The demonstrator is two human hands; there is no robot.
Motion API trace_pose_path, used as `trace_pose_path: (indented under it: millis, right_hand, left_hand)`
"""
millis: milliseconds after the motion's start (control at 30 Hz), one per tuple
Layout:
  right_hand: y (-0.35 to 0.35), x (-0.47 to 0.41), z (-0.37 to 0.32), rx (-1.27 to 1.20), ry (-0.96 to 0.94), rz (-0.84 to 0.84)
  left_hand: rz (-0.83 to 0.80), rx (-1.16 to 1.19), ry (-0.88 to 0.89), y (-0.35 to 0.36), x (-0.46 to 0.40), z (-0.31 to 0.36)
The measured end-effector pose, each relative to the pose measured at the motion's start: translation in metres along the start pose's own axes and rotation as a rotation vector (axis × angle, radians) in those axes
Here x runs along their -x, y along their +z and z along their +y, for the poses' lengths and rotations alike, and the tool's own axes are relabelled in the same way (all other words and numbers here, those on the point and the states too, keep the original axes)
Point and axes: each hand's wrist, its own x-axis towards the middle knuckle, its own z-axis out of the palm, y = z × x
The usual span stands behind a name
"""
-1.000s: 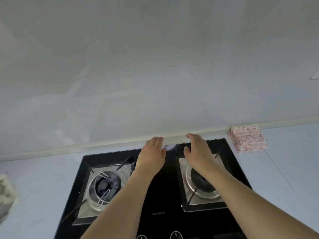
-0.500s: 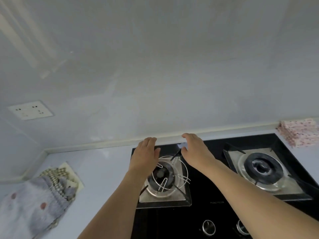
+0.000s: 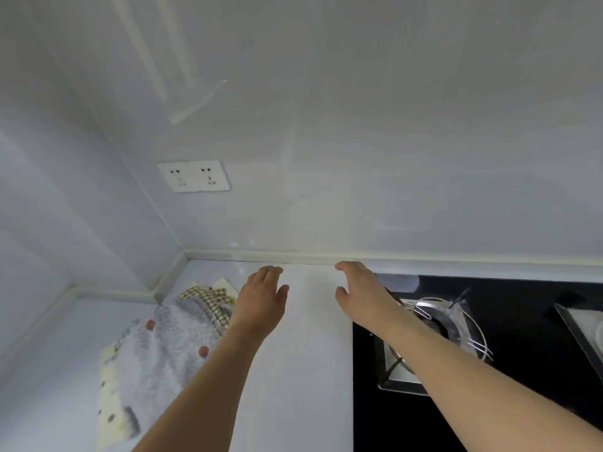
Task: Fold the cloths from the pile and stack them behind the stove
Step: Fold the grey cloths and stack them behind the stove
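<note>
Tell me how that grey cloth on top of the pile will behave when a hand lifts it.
The grey cloth lies rumpled over the pile, so it is probably floppy and will drape. Its fuzzy look suggests easy grip, not slippery. It overlaps the checked cloth, which might drag along.

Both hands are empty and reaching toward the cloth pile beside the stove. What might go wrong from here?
1. The right hand and its forearm pass above the burner's wire grate; the arm may catch it.
2. The cloth pile lies crumpled with layers overlapping, so the left hand may lift several cloths together.
</note>
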Motion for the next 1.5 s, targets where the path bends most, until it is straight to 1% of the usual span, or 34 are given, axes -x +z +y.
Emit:
trace_pose_path:
  millis: [133, 267, 400, 533, 633, 700, 833, 933, 1100, 1200, 1300, 1433, 1500]
  right_hand:
    - [0.039, -0.025, -0.046, 0.023, -0.109, -0.066]
    - [0.093, -0.037, -0.092, 0.023, -0.167, -0.150]
    - [0.156, -0.043, -0.128, 0.062, -0.245, -0.230]
    - [0.234, -0.048, -0.135, 0.075, -0.339, -0.229]
    - [0.286, -0.046, -0.121, 0.093, -0.454, -0.218]
    - [0.314, -0.045, -0.106, 0.088, -0.530, -0.138]
    - [0.349, -0.045, -0.082, 0.057, -0.591, 0.089]
    - [0.361, -0.046, -0.073, 0.060, -0.647, 0.180]
    - [0.368, -0.040, -0.066, 0.067, -0.685, 0.239]
    - [0.370, -0.026, -0.061, 0.077, -0.688, 0.256]
    - [0.368, -0.013, -0.053, 0.016, -0.666, 0.210]
    - [0.359, -0.006, -0.050, -0.008, -0.668, 0.184]
    - [0.359, -0.009, -0.052, 0.002, -0.673, 0.146]
  left_hand:
    - [0.033, 0.044, -0.144, -0.021, 0.021, -0.065]
    - [-0.006, 0.081, -0.220, -0.031, 0.044, -0.137]
    - [-0.021, 0.128, -0.321, -0.026, 0.067, -0.209]
    - [-0.113, 0.204, -0.261, -0.003, 0.081, -0.270]
    - [-0.059, 0.264, -0.215, 0.029, 0.094, -0.299]
    - [0.043, 0.278, -0.163, 0.053, 0.104, -0.310]
    - [0.296, 0.153, -0.029, 0.082, 0.110, -0.315]
    - [0.369, 0.108, 0.026, 0.093, 0.111, -0.321]
    - [0.468, 0.059, 0.065, 0.099, 0.120, -0.316]
    - [0.482, 0.046, 0.139, 0.097, 0.140, -0.304]
    - [0.433, -0.033, 0.218, 0.100, 0.161, -0.294]
    - [0.366, -0.120, 0.240, 0.108, 0.177, -0.290]
    - [0.348, -0.091, 0.268, 0.102, 0.173, -0.292]
